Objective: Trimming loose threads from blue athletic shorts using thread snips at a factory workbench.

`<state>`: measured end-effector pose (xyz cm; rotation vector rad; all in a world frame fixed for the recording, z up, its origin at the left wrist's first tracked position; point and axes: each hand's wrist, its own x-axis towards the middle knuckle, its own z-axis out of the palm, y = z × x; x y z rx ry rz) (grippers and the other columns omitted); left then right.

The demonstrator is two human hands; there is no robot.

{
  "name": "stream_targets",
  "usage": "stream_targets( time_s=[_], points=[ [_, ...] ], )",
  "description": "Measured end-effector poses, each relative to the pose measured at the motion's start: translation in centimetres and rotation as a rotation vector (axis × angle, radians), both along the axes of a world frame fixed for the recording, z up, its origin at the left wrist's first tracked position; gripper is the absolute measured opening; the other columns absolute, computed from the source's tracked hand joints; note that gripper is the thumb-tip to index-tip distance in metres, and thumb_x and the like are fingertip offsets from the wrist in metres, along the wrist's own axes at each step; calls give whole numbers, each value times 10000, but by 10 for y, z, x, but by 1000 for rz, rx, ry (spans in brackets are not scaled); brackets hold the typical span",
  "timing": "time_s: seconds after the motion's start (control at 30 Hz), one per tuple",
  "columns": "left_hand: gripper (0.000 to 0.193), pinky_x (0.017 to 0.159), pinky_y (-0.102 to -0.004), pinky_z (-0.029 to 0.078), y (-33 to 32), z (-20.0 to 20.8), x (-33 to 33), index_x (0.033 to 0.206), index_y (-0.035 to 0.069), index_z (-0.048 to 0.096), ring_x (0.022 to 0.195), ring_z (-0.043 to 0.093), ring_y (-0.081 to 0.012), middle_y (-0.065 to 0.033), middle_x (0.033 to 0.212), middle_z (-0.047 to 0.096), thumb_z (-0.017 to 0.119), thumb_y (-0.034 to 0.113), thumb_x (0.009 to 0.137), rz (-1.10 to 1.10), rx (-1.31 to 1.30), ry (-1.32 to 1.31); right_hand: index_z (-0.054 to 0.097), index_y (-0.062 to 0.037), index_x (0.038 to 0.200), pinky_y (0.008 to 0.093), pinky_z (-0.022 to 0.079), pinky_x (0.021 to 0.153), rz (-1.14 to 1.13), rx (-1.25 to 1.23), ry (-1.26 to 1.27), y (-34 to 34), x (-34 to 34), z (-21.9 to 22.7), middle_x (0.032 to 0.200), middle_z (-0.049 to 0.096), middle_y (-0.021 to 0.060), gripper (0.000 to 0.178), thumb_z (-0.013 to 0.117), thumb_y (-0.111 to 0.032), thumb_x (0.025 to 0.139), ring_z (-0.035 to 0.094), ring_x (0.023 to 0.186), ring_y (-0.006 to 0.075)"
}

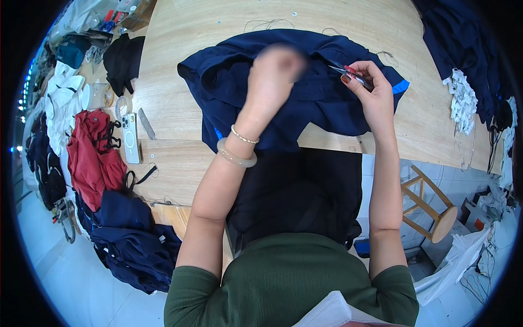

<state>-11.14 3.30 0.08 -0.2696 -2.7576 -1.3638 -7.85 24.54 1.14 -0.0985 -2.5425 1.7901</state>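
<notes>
My left hand [275, 68] is a blur, so I can't see its fingers. It hides part of the blue shirt [305, 92]. The small tool [351, 74] in my right hand [370, 87], at one o'clock, is too tiny to tell.

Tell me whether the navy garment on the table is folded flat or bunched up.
Bunched up. The navy garment lies rumpled on the wooden table, gathered under the left hand; the right hand holds small snips at it.

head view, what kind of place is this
Probably a garment workshop: the right hand holds thread snips at a navy garment on a wooden worktable, with piled clothes alongside.
</notes>
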Motion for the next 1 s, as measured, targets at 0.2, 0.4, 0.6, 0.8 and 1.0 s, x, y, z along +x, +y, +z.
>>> stream_targets(
  time_s=[0.2,0.4,0.6,0.8,1.0],
  points=[
    [169,530,-272,508,-48,27,-35,1058,-67,575,613,687,-168,-125,846,683,511,55,962,458,362,13,643,-29,970,225,454,761,-7,-46,-8,3,1,-1,889,650,12,203,747,-125,824,571,809,96],
    [160,703,-334,508,-31,38,-7,1060,-11,594,742,612,-252,-131,1008,606,577,24,905,199,-23,261,643,-35,981,221,453,763,-25,-26,-27,5,0,0,890,650,12,210,751,-127,826,569,810,93],
    [202,709,-329,512,-1,10,29,971,24,595,776,593,-285,-99,1036,539,713,38,808,-251,-214,181,643,-33,972,219,450,754,-5,-72,-2,0,-1,4,885,648,8,212,758,-135,826,566,806,87],
    [118,705,-328,509,-7,19,16,904,16,586,787,615,-283,-103,991,545,679,15,832,-286,-231,103,644,-34,971,217,449,740,4,-34,-12,1,-1,1,891,648,5,222,766,-142,820,570,796,85],
    [97,694,-354,533,-8,24,12,870,-4,552,783,625,-293,-113,942,536,643,-21,841,-316,-77,167,644,-24,949,231,442,722,2,-8,11,-3,-1,3,879,640,10,239,777,-165,809,559,783,88]
  ],
)
